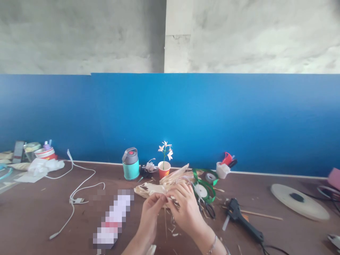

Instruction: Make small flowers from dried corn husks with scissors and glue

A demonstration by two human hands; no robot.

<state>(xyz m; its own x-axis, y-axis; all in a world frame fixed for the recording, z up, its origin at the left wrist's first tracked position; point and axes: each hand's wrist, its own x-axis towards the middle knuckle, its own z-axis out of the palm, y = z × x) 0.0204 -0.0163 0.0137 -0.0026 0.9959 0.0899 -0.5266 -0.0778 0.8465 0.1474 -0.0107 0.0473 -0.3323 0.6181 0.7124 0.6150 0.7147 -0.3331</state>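
Note:
My left hand [152, 211] and my right hand [185, 205] meet over the table, fingertips pinched together. Whatever small thing sits between them is too hidden to make out. Just behind my fingers lies a pile of pale dried husks [145, 190]. Black-handled scissors [209, 210] rest to the right of my right hand, near a spool of green ribbon [211, 196]. A red paper cup [164, 172] beyond the husks holds a stem of small white-pink flowers [170, 154].
On the right lie a black glue gun [243, 217], a thin wooden stick [262, 215] and a round pale disc [300, 203]. A teal flask [131, 168] stands at the back. White cables [71, 198] and a blurred-out object [114, 219] are on the left. A blue partition [170, 113] closes off the rear.

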